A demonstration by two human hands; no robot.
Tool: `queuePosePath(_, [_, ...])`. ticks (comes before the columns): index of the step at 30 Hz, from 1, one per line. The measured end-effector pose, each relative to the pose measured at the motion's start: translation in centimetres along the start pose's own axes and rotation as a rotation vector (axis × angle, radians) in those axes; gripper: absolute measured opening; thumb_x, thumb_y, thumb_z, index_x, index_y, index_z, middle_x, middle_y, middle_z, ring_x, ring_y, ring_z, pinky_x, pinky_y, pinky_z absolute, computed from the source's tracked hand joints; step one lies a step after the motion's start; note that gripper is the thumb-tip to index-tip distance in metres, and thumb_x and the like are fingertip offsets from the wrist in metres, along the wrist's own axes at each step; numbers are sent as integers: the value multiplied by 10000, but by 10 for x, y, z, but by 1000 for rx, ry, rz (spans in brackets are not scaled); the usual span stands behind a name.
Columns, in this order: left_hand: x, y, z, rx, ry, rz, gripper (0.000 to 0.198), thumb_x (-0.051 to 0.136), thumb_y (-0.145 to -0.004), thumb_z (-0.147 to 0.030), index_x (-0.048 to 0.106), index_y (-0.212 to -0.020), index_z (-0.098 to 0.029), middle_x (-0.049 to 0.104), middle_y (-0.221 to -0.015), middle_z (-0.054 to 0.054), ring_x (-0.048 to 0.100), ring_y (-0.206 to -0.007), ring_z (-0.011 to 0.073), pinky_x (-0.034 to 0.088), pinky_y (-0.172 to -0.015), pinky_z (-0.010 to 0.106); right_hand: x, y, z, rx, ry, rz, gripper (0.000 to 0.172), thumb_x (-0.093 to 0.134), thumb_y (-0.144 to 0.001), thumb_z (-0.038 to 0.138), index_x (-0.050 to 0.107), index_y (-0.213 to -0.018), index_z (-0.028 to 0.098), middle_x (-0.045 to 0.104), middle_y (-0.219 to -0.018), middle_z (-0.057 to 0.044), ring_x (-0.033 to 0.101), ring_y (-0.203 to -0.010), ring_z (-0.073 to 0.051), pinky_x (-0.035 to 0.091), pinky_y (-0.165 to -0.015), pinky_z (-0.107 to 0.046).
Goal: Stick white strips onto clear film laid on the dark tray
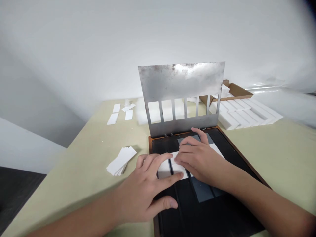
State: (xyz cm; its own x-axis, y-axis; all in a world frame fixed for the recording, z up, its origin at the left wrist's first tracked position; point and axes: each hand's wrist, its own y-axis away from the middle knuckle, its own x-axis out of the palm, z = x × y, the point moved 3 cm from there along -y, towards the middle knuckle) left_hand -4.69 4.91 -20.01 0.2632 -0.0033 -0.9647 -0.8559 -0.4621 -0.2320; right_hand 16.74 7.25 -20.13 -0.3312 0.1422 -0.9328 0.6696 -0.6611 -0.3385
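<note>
Pale-green bench (91,131), slotted metal plate (163,82) at twelve o'clock: splayed left hand (145,187) and right hand (199,158), fingertips together, steady a white card (177,168), seemingly squaring it.

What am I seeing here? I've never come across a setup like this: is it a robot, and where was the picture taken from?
No robot here: these are a person's two bare hands. The single picture comes from a camera worn on the head, looking forward and down.

The left hand and right hand have fingertips on white cards lying on a black board. Whether the right hand pinches one is hard to tell. At the board's far edge stands a metal plate with rectangular openings.

On the table, a card pile lies left of the board; a box sits at the far right.
</note>
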Motion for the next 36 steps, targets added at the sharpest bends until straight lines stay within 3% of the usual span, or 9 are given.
queuePosePath(9, [2,-1,3,-12,27,50,576,601,-1016,-580,518,-1547,-371,307,-1667,178,434,-1335,444,349,-1020,610,-3,1,3,-61,71,55,163,617,-962,124,709,-915,250,725,-897,25,563,-1117,-236,2,-1265,-623])
queuePosePath(15, [2,-3,1,-56,50,68,464,558,-1043,-333,550,-1503,-393,260,-1707,159,335,-1500,438,252,-1119,678,0,2,3,-76,100,41,153,617,-977,143,698,-884,234,691,-858,19,562,-1100,-231,26,-1258,-634])
queuePosePath(18, [3,-4,1,-63,69,82,462,545,-1036,-301,559,-1491,-381,257,-1712,167,264,-1567,420,209,-1160,689,2,2,4,-64,91,54,171,605,-991,158,694,-862,228,677,-855,11,570,-1057,-221,59,-1250,-628])
queuePosePath(23, [3,-3,0,-73,97,95,452,547,-1037,-312,566,-1486,-363,278,-1709,183,252,-1589,410,194,-1188,702,-3,0,7,-12,-4,71,189,598,-1019,217,717,-873,231,693,-861,7,588,-989,-200,86,-1246,-595])
queuePosePath(29, [4,-2,1,-59,97,110,477,562,-1039,-323,539,-1515,-351,216,-1741,171,227,-1599,426,161,-1197,744,-21,0,13,86,-276,101,332,615,-1028,254,667,-701,235,649,-641,72,619,-895,-149,78,-1262,-510])
queuePosePath(33, [3,-4,0,-46,129,127,465,518,-1057,-318,523,-1522,-347,332,-1706,140,304,-1581,388,195,-1204,721,-28,-2,6,158,-313,17,436,594,-1033,245,582,-599,204,615,-609,65,653,-895,-139,144,-1239,-478])
queuePosePath(36, [1,-4,0,-45,153,116,430,507,-1064,-314,549,-1491,-340,408,-1674,95,378,-1550,352,187,-1234,675,-32,-3,-3,229,-284,-126,408,575,-1052,273,642,-653,218,695,-710,48,667,-904,-149,215,-1198,-481])
